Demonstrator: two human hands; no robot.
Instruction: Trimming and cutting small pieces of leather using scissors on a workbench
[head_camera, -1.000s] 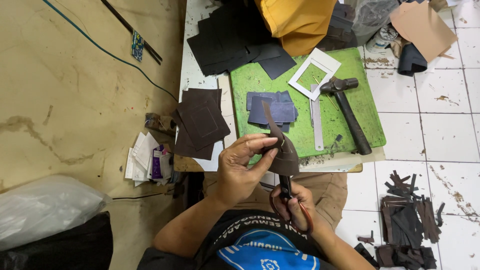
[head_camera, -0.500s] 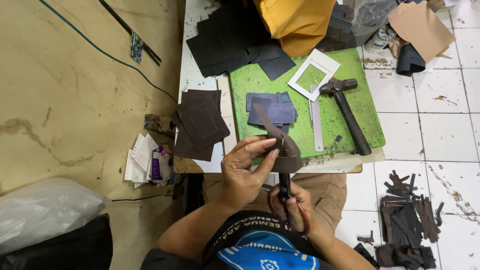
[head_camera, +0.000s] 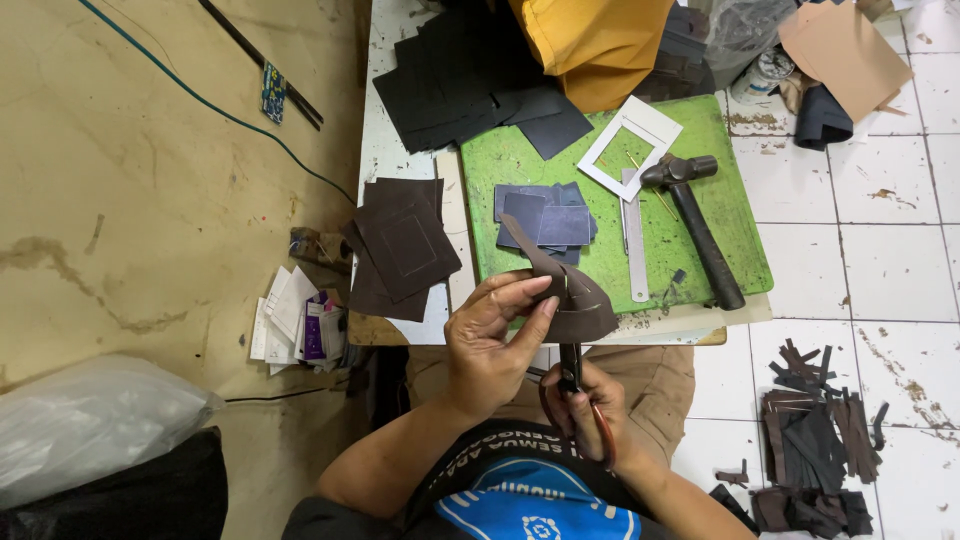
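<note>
My left hand (head_camera: 495, 335) pinches a dark brown leather piece (head_camera: 575, 300) in front of my chest, above my lap. A long strip of that piece sticks up and left over the green cutting mat (head_camera: 520, 165). My right hand (head_camera: 590, 400) sits just below, closed on the handles of scissors (head_camera: 572, 375) whose blades meet the leather's lower edge. On the mat lie a small stack of dark grey cut pieces (head_camera: 545, 220), a white frame template (head_camera: 630, 135), a metal ruler (head_camera: 633, 240) and a black hammer (head_camera: 695, 225).
A pile of brown leather sheets (head_camera: 400, 245) hangs off the table's left edge. Black sheets (head_camera: 450, 85) and a yellow cloth (head_camera: 590, 40) lie at the back. Leather offcuts (head_camera: 810, 440) litter the tiled floor at right; papers (head_camera: 300, 325) and a plastic bag (head_camera: 90, 425) lie at left.
The leather piece has turned slightly in my left hand and the fingers have shifted their pinch. The scissors stay at its lower edge.
</note>
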